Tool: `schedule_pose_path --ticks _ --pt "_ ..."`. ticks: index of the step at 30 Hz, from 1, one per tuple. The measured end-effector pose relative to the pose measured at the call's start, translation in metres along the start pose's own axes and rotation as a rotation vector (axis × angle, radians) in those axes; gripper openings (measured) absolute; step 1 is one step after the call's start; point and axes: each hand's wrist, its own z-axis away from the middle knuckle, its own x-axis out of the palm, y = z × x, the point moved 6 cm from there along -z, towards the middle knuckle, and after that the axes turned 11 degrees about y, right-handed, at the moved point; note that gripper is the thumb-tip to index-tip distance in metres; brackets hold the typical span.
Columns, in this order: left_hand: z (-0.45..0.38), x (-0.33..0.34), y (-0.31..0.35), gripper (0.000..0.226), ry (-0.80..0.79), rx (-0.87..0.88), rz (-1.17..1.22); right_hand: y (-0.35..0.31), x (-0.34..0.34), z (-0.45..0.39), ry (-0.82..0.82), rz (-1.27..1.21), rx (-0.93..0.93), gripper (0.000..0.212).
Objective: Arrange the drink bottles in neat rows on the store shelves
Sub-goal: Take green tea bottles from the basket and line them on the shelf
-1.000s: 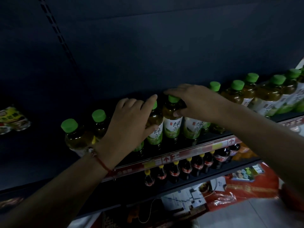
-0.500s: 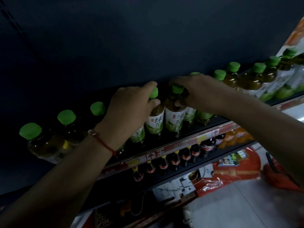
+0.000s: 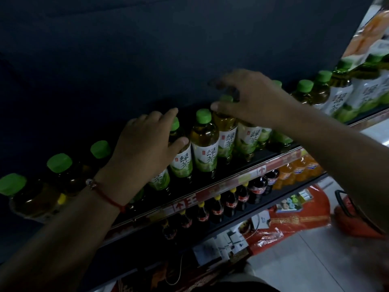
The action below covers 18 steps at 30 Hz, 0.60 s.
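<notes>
Green-capped bottle (image 3: 180,152) sits in left hand (image 3: 145,144) grip; right hand (image 3: 250,102) clamps another bottle (image 3: 226,125), cap half hidden.

Dim shelf, light coming in from the lower right

The upper half is sitting in deep shadow, the dark back panel (image 3: 147,49) showing almost no detail. Light is reaching in from the right and below, brightening the pale floor (image 3: 305,260) and catching the green caps (image 3: 203,115) and white labels (image 3: 205,153). Amber liquid is glinting faintly in the bottles. The fingertips (image 3: 214,83) of the right hand (image 3: 252,98) are smearing with motion blur, and the bottom right corner is blurring too. Bottles at the far left (image 3: 12,184) are looking soft and stretched, the wide lens bending the shelf edge (image 3: 210,192).
</notes>
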Motion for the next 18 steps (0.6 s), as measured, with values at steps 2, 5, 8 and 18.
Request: schedule_pose_path --ticks 2,5,8,18 --pt "-0.007 0.002 0.012 0.088 0.012 0.058 -0.029 0.015 0.007 -0.008 -0.112 0.061 0.032 0.054" --pt "-0.018 0.011 0.039 0.1 0.03 0.162 -0.051 0.021 0.031 -0.01 -0.326 0.072 -0.018 0.046" --pt "-0.025 0.022 0.054 0.095 0.055 0.201 -0.079 0.025 0.033 -0.015 -0.279 0.05 -0.1 0.043" --pt "-0.027 0.034 0.052 0.086 0.102 0.146 -0.138 0.041 0.033 -0.009 -0.313 0.079 -0.262 0.055"
